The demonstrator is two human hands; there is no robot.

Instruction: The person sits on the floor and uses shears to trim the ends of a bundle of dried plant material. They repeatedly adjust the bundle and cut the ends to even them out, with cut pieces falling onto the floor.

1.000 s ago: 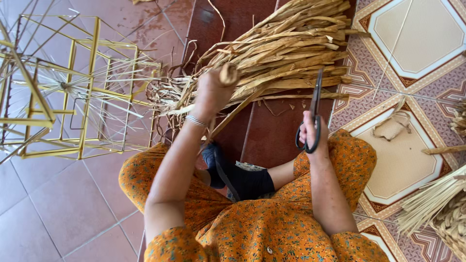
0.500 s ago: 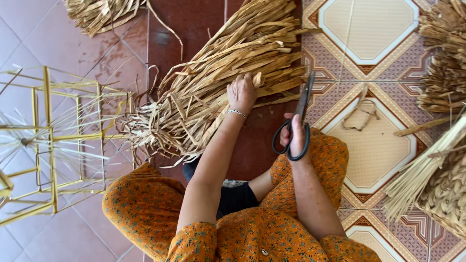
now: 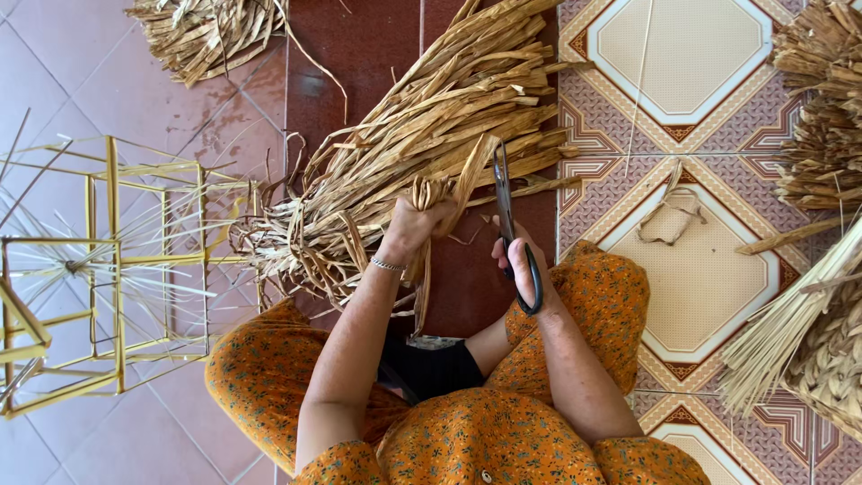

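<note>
The big pile of dry leaves [image 3: 431, 153] lies on the floor [image 3: 90, 81] in front of the person. The left hand [image 3: 415, 224] has a tight grip on a few leaves, pulled up from the pile so they stand apart. The right hand [image 3: 519, 269] grips the scissors [image 3: 512, 224] just right of those leaves, blades nearly closed and pointing at the pile. A yellow frame [image 3: 108, 269] stands left of the pile.

So the big bundle of dried leaf strips [image 3: 422, 153] lay at 12 o'clock, wire frame [image 3: 108, 269] at 9, straw bundles [image 3: 808, 296] at 3, another strip pile [image 3: 206, 31] at 11, all on the tiled floor [image 3: 700, 260].
</note>
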